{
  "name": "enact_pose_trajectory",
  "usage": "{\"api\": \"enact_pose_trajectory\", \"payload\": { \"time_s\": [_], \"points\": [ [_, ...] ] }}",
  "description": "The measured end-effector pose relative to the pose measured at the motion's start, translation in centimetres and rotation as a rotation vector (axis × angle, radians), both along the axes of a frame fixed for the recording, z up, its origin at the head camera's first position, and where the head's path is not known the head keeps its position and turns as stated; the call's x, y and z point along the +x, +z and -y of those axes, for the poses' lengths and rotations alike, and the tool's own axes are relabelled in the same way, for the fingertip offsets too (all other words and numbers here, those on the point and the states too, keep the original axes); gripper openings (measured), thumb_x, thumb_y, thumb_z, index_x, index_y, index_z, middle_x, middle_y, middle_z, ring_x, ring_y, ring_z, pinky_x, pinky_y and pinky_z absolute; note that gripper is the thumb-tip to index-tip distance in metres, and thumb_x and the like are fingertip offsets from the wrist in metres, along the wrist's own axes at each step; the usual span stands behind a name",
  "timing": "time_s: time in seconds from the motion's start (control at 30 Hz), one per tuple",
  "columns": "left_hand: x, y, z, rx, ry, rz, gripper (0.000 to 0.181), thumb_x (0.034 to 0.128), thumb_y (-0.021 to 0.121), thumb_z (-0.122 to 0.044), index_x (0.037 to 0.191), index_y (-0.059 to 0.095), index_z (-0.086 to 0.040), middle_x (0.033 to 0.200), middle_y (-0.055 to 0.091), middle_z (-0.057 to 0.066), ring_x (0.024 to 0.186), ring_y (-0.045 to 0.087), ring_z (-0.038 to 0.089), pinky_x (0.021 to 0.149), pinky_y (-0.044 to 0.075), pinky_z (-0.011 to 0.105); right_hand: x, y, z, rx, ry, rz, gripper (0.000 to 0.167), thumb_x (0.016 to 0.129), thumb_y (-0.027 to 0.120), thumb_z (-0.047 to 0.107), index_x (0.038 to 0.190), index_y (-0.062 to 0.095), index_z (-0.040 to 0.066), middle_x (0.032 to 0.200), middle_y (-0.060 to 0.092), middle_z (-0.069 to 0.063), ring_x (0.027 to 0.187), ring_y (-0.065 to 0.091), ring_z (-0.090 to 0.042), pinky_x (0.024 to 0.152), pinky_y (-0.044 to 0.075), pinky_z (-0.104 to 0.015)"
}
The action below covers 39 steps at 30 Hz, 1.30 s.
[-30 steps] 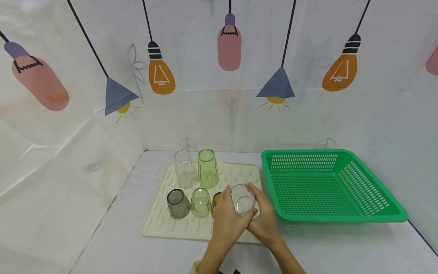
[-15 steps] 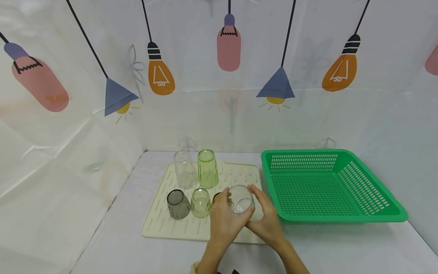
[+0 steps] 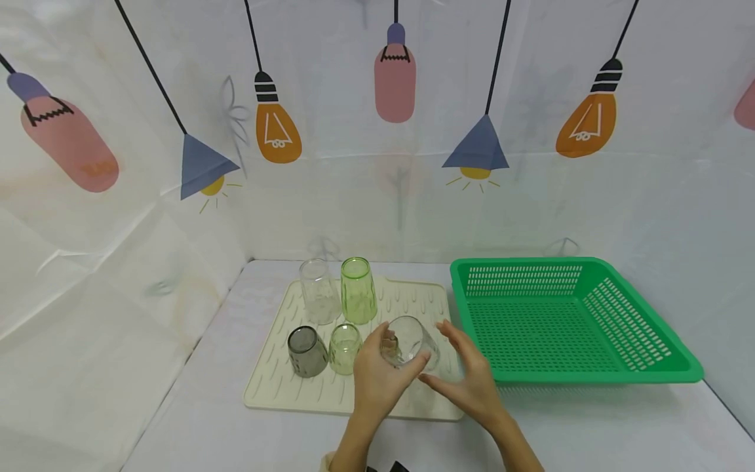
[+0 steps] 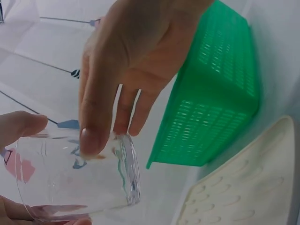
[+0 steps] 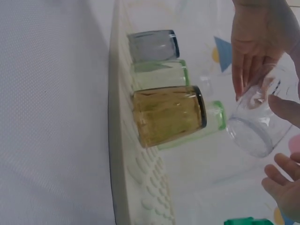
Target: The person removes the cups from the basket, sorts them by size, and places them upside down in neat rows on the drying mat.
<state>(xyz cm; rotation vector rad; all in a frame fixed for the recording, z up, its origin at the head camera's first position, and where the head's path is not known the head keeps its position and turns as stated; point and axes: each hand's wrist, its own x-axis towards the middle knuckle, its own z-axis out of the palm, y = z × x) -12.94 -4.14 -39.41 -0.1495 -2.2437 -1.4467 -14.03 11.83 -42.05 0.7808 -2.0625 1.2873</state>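
Note:
A clear glass (image 3: 411, 341) is held tilted above the mat by my left hand (image 3: 377, 380), its thumb on the near side and fingers on the far side. My right hand (image 3: 476, 387) hovers at the glass's right, thumb and fingers spread; the right wrist view shows a gap between its fingers (image 5: 281, 180) and the glass. An amber glass (image 5: 168, 115) stands on the mat, mostly hidden by my left hand in the head view. Left of it are a small pale-green glass (image 3: 346, 349) and a smoky grey glass (image 3: 307, 353).
The cream ridged drying mat (image 3: 283, 390) lies on the white table. Behind the small glasses stand a tall clear glass (image 3: 320, 295) and a tall green glass (image 3: 358, 292). A green plastic basket (image 3: 590, 377) sits at the right, close to my right hand.
My right hand has let go of the clear glass and moved right, its fingers spreading. My left hand has shifted slightly left with the glass, which now tilts more.

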Motion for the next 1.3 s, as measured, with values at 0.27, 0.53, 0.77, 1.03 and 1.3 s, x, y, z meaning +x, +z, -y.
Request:
{"api": "enact_pose_trajectory", "payload": {
  "time_s": [0.27, 0.53, 0.77, 1.03, 1.3],
  "points": [
    [-0.1, 0.4, 1.0, 0.298, -0.169, 0.188, 0.071, 0.0743, 0.08, -0.023, 0.127, 0.048, 0.013, 0.106, 0.063, 0.014, 0.093, 0.063, 0.021, 0.079, 0.054, 0.035, 0.0, -0.3, -0.6, -0.13, 0.152, 0.186, 0.081, 0.063, 0.081, -0.01, 0.134, 0.042, -0.01, 0.128, 0.049, -0.031, 0.125, 0.046, -0.006, 0.101, 0.036, -0.018],
    [0.1, 1.0, 0.9, 0.585, -0.276, 0.355, 0.066, 0.0812, 0.072, -0.019, 0.134, 0.043, 0.009, 0.118, 0.059, 0.018, 0.1, 0.062, 0.02, 0.081, 0.05, 0.023, 0.1, -0.2, -0.8, -0.306, 0.361, 0.348, 0.073, 0.07, 0.071, -0.016, 0.134, 0.035, -0.016, 0.136, 0.047, -0.007, 0.125, 0.046, -0.005, 0.098, 0.041, -0.02],
    [0.3, 1.4, 0.1, 0.885, -0.484, 0.387, 0.058, 0.093, 0.056, -0.018, 0.131, 0.034, 0.02, 0.114, 0.059, 0.016, 0.101, 0.061, 0.015, 0.09, 0.049, 0.024, 0.0, 0.3, -0.2, -0.571, 0.535, 0.389, 0.071, 0.077, 0.064, -0.016, 0.139, 0.029, -0.011, 0.134, 0.049, -0.008, 0.122, 0.051, -0.017, 0.096, 0.046, -0.029],
    [0.4, 1.0, -0.2, 0.782, -0.478, 0.412, 0.053, 0.0972, 0.052, -0.023, 0.13, 0.04, 0.018, 0.115, 0.061, 0.021, 0.105, 0.062, 0.024, 0.091, 0.049, 0.027, 0.1, 1.2, 0.3, -0.632, 0.455, 0.313, 0.062, 0.08, 0.062, -0.015, 0.135, 0.034, -0.009, 0.134, 0.05, -0.012, 0.125, 0.049, -0.018, 0.103, 0.037, -0.029],
    [1.5, 0.2, 1.4, 0.525, -0.35, 0.187, 0.044, 0.0928, 0.058, -0.009, 0.128, 0.045, 0.014, 0.121, 0.056, 0.026, 0.115, 0.056, 0.035, 0.093, 0.046, 0.023, -0.3, 1.3, -0.5, -0.65, 0.376, 0.347, 0.06, 0.079, 0.062, -0.017, 0.133, 0.039, -0.006, 0.124, 0.056, -0.008, 0.118, 0.053, -0.018, 0.103, 0.04, -0.033]
  ]
}}
